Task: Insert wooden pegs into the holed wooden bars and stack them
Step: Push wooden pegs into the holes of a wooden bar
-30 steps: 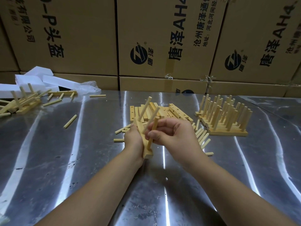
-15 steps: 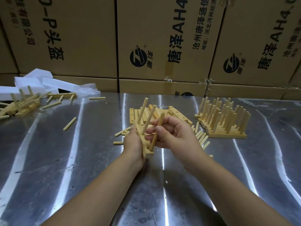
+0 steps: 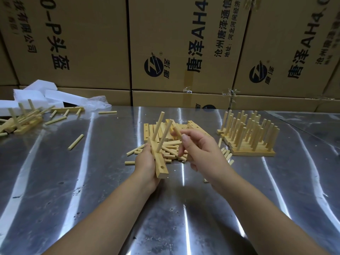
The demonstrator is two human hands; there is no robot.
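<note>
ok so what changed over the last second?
The right hand lifted up and to the right, away from the bar. It took along the third peg, pinched, which it had held at the bar's near hole; that hole now shows empty. Unchanged: the left hand grips the bar, two pegs stand in it, and the finished stack and loose pegs have not moved.

Warehouse workshop: stacked printed cartons, steel table.
</note>
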